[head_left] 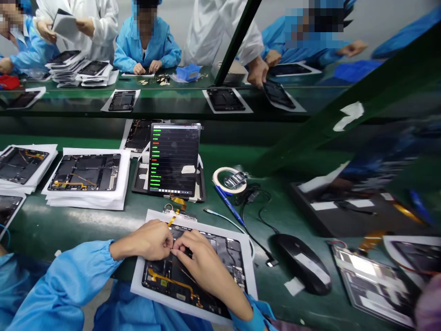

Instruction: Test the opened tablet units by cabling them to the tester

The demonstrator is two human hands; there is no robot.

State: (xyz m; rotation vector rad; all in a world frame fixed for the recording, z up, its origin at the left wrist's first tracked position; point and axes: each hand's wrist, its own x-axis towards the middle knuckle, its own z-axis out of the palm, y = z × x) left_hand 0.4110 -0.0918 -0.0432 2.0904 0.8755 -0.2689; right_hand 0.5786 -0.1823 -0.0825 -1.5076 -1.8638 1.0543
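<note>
An opened tablet housing (pixel 179 273), with black parts and an orange flex cable (pixel 165 277) showing, lies on a white sheet (pixel 142 276) right in front of me. My left hand (pixel 149 240) is closed above its upper left part, thumb and fingers pinched. Fingertips almost touching it, my right hand (pixel 201 262) is pinched too, its wrist crossing over the housing. Whatever sits between the fingertips is hidden or too small to name. Just beyond, a lit tablet screen (pixel 174 158) showing lines of green and red text leans upright, and an orange ribbon (pixel 178 202) hangs below it.
Stacked housings on paper (pixel 86 172) stand at the left. To the right are a tape roll (pixel 220 187), a blue pen (pixel 229 204), cables and a black mouse (pixel 303 264). A loose screen panel (pixel 374 285) lies far right. Several co-workers sit or stand behind the shelf (pixel 165 103).
</note>
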